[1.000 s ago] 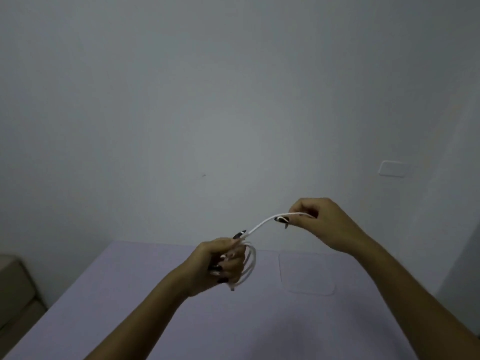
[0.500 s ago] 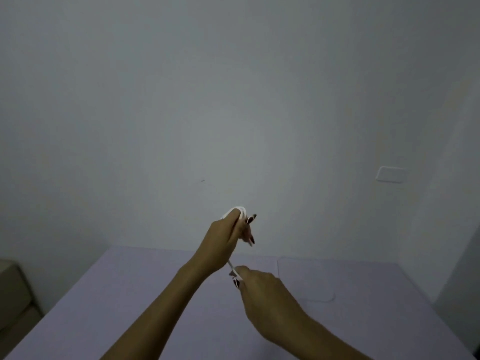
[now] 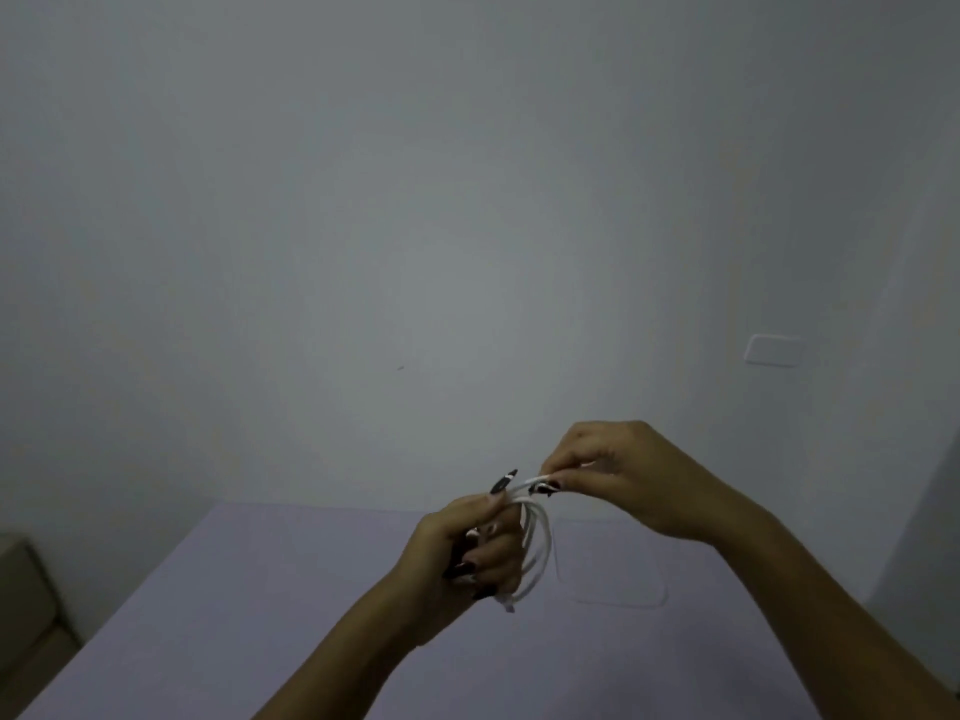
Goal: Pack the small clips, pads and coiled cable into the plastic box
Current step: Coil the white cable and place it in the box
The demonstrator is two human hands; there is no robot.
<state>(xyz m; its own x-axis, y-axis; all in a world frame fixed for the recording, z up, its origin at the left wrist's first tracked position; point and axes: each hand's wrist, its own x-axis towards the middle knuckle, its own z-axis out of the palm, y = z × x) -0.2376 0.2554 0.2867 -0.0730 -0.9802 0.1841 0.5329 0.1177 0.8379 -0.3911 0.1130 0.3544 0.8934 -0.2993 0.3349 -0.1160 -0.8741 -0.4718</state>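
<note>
Over lilac table (image 3: 260, 615), before bare wall: left hand (image 3: 467, 553) curled round cable (image 3: 537, 553) loops, right hand (image 3: 623, 475) pinching its free end. Likely to spring apart if either grip slackened, well short of clear box (image 3: 644, 600) at far right.

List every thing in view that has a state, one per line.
white cable: partly coiled, loops held in the air, not in the box
left hand: grips the coil
right hand: pinches the cable's free end
clear plastic box: on the purple surface, faint; contents cannot be told
</note>
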